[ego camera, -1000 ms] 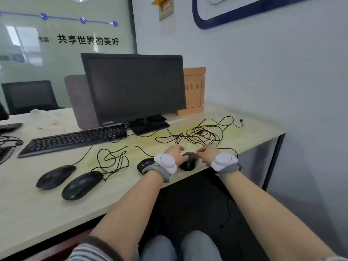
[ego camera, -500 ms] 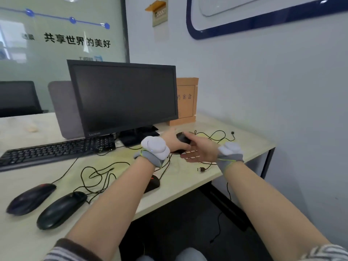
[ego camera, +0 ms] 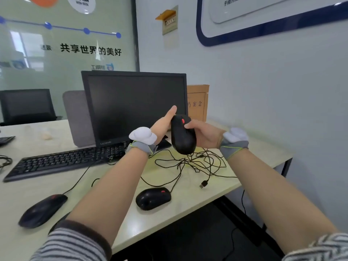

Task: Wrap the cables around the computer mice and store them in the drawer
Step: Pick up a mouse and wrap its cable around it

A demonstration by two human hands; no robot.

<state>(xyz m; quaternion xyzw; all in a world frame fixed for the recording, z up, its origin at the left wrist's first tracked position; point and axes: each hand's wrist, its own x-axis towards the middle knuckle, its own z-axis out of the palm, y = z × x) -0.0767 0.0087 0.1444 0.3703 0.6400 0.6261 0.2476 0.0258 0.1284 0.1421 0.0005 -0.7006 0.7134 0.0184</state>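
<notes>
Gripping black mouse [ego camera: 181, 136] above counter [ego camera: 254, 159] in right hand [ego camera: 207, 135]. Touching its left side with left hand [ego camera: 162, 125]; fingers hidden, grip unclear

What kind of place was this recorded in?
Most likely an office. A desk carries a monitor and a keyboard, and behind it stands a glass partition with printed lettering, the kind often used to divide workspaces.

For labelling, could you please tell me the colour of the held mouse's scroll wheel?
Red scroll wheel, best in head view.
</notes>
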